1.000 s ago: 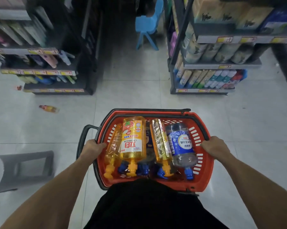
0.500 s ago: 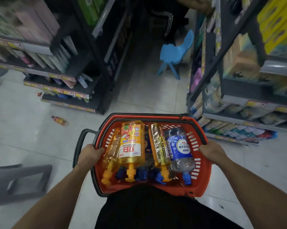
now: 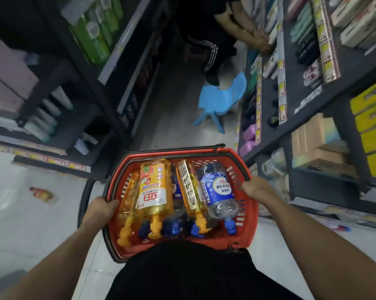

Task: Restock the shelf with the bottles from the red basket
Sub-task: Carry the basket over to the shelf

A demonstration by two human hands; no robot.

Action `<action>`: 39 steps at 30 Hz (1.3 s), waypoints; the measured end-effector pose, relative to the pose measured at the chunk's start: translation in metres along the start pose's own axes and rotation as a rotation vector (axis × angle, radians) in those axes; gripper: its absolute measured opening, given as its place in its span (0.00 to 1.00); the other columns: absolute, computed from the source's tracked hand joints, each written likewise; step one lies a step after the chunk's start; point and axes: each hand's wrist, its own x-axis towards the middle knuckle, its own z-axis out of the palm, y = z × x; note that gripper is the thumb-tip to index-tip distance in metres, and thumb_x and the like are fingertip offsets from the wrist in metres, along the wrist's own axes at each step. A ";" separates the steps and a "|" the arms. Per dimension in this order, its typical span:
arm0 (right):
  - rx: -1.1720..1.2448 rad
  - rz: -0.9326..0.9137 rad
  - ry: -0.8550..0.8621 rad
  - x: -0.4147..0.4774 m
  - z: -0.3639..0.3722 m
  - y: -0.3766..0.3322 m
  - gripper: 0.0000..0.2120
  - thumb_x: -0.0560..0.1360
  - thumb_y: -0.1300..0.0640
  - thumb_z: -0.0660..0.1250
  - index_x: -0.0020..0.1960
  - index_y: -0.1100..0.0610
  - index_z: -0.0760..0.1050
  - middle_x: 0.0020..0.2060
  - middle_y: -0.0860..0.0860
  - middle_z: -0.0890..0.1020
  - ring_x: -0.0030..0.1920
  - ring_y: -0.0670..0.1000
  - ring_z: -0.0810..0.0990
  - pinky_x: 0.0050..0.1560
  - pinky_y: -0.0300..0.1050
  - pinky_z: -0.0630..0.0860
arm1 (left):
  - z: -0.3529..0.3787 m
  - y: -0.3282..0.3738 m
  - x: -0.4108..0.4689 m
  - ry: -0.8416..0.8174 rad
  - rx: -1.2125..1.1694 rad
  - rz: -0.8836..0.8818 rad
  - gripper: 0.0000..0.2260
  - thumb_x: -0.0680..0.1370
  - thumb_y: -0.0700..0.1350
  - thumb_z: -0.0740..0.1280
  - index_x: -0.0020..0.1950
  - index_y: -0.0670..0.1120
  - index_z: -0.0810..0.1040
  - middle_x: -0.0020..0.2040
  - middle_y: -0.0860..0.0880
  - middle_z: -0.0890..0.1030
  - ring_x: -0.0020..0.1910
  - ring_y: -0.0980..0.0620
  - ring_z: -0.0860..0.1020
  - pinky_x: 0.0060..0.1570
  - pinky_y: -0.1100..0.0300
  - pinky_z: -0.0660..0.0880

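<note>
Red basket point(image 3: 251, 215) between both hands

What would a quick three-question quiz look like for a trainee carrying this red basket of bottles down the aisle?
1. True or false: the left hand and right hand each have a grip on a side of the red basket.
2. Which colour is the label of the bottle lying nearest the right hand? A) green B) blue C) pink
3. Fill in: a small ____ chair stands in the aisle ahead of the basket.

Key: 1 true; 2 B; 3 blue
</note>
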 end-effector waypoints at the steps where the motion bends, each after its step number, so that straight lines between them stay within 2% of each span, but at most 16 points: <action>1: -0.011 0.010 0.004 0.012 -0.009 -0.010 0.22 0.71 0.47 0.66 0.58 0.59 0.81 0.55 0.59 0.84 0.52 0.61 0.84 0.54 0.51 0.81 | 0.001 0.008 0.008 -0.005 -0.007 -0.009 0.19 0.79 0.49 0.72 0.61 0.34 0.81 0.49 0.37 0.82 0.45 0.40 0.79 0.47 0.52 0.76; 3: -0.003 0.016 0.004 0.036 -0.026 -0.028 0.18 0.75 0.47 0.66 0.56 0.59 0.80 0.49 0.58 0.84 0.45 0.58 0.84 0.45 0.46 0.80 | 0.004 0.027 0.022 -0.014 -0.013 -0.041 0.19 0.79 0.48 0.72 0.61 0.34 0.81 0.49 0.37 0.82 0.45 0.39 0.80 0.47 0.50 0.77; 6: -0.040 -0.008 -0.023 0.078 -0.051 -0.053 0.16 0.78 0.49 0.64 0.55 0.60 0.80 0.39 0.54 0.80 0.35 0.53 0.80 0.34 0.40 0.71 | 0.006 0.066 0.037 -0.010 -0.027 -0.086 0.18 0.79 0.48 0.72 0.61 0.34 0.81 0.47 0.38 0.81 0.44 0.39 0.79 0.46 0.51 0.76; 7: -0.070 -0.024 -0.036 0.095 -0.061 -0.062 0.16 0.78 0.49 0.64 0.56 0.60 0.80 0.41 0.54 0.81 0.36 0.53 0.80 0.35 0.40 0.72 | 0.009 0.078 0.042 0.000 -0.034 -0.106 0.19 0.79 0.48 0.72 0.62 0.34 0.81 0.47 0.38 0.81 0.44 0.39 0.79 0.46 0.51 0.76; 9: -0.112 -0.066 -0.071 0.131 -0.081 -0.084 0.18 0.78 0.49 0.64 0.60 0.60 0.79 0.50 0.58 0.83 0.45 0.58 0.83 0.47 0.45 0.78 | 0.012 0.105 0.044 0.029 -0.049 -0.169 0.19 0.79 0.48 0.71 0.62 0.34 0.80 0.47 0.39 0.80 0.43 0.40 0.78 0.45 0.52 0.74; 10: -0.114 -0.098 -0.085 0.148 -0.093 -0.097 0.18 0.77 0.49 0.64 0.60 0.60 0.78 0.51 0.58 0.83 0.47 0.58 0.83 0.51 0.47 0.79 | 0.013 0.118 0.043 0.049 -0.055 -0.197 0.19 0.80 0.48 0.71 0.62 0.35 0.80 0.47 0.40 0.79 0.43 0.41 0.77 0.45 0.53 0.74; 13: -0.185 -0.188 -0.112 0.193 -0.127 -0.137 0.16 0.79 0.51 0.63 0.60 0.61 0.78 0.41 0.55 0.80 0.36 0.52 0.79 0.43 0.44 0.73 | 0.018 0.151 0.042 0.087 -0.098 -0.282 0.20 0.79 0.51 0.70 0.62 0.36 0.80 0.47 0.40 0.80 0.44 0.41 0.79 0.45 0.53 0.76; 16: -0.288 -0.259 -0.118 0.229 -0.151 -0.183 0.19 0.79 0.52 0.63 0.63 0.63 0.78 0.55 0.61 0.83 0.49 0.58 0.83 0.47 0.44 0.73 | 0.021 0.175 0.039 0.115 -0.173 -0.352 0.18 0.78 0.52 0.70 0.59 0.40 0.81 0.47 0.42 0.81 0.43 0.42 0.79 0.44 0.54 0.75; 19: -0.380 -0.324 -0.139 0.250 -0.165 -0.229 0.19 0.77 0.50 0.65 0.63 0.60 0.78 0.56 0.59 0.83 0.45 0.57 0.82 0.46 0.44 0.73 | 0.018 0.188 0.043 0.143 -0.268 -0.409 0.17 0.76 0.55 0.70 0.54 0.41 0.81 0.48 0.41 0.84 0.44 0.41 0.81 0.47 0.52 0.78; 21: -0.441 -0.359 -0.135 0.259 -0.168 -0.262 0.22 0.75 0.49 0.66 0.64 0.61 0.78 0.60 0.62 0.82 0.55 0.60 0.82 0.52 0.47 0.77 | 0.015 0.187 0.049 0.163 -0.334 -0.440 0.23 0.70 0.60 0.69 0.53 0.43 0.81 0.47 0.41 0.85 0.46 0.40 0.82 0.50 0.50 0.80; 23: -0.473 -0.386 -0.115 0.265 -0.168 -0.301 0.23 0.74 0.49 0.66 0.63 0.62 0.79 0.61 0.63 0.82 0.59 0.62 0.82 0.56 0.49 0.77 | 0.013 0.181 0.063 0.173 -0.419 -0.477 0.25 0.68 0.61 0.67 0.54 0.44 0.82 0.48 0.42 0.85 0.47 0.40 0.83 0.51 0.48 0.82; 26: -0.565 -0.480 -0.093 0.270 -0.167 -0.360 0.22 0.72 0.49 0.66 0.60 0.61 0.80 0.58 0.61 0.83 0.56 0.62 0.82 0.54 0.49 0.79 | 0.010 0.178 0.083 0.192 -0.551 -0.503 0.20 0.73 0.56 0.71 0.55 0.42 0.83 0.48 0.41 0.85 0.47 0.40 0.84 0.52 0.47 0.82; 29: -0.669 -0.558 -0.038 0.282 -0.162 -0.429 0.23 0.68 0.45 0.66 0.56 0.60 0.82 0.53 0.61 0.85 0.51 0.62 0.84 0.51 0.52 0.82 | 0.013 0.180 0.092 0.228 -0.692 -0.562 0.10 0.77 0.49 0.72 0.52 0.44 0.82 0.46 0.42 0.83 0.45 0.41 0.81 0.48 0.52 0.79; 31: -0.738 -0.614 -0.031 0.294 -0.158 -0.474 0.25 0.65 0.44 0.67 0.54 0.60 0.83 0.50 0.61 0.86 0.48 0.62 0.85 0.49 0.55 0.84 | 0.017 0.179 0.098 0.247 -0.760 -0.609 0.07 0.77 0.48 0.72 0.49 0.46 0.79 0.45 0.42 0.82 0.43 0.42 0.80 0.47 0.53 0.77; 35: -0.830 -0.707 -0.056 0.269 -0.147 -0.541 0.24 0.66 0.45 0.70 0.53 0.62 0.82 0.47 0.61 0.86 0.44 0.61 0.86 0.47 0.54 0.85 | 0.020 0.179 0.103 0.307 -0.908 -0.702 0.05 0.76 0.48 0.72 0.48 0.48 0.80 0.45 0.43 0.84 0.43 0.44 0.82 0.50 0.50 0.81; 39: -0.941 -0.794 -0.138 0.267 -0.125 -0.588 0.22 0.72 0.49 0.70 0.59 0.63 0.81 0.51 0.62 0.84 0.46 0.60 0.83 0.46 0.47 0.80 | 0.032 0.180 0.108 0.360 -0.989 -0.851 0.13 0.73 0.53 0.72 0.52 0.46 0.80 0.47 0.42 0.84 0.46 0.40 0.83 0.52 0.47 0.82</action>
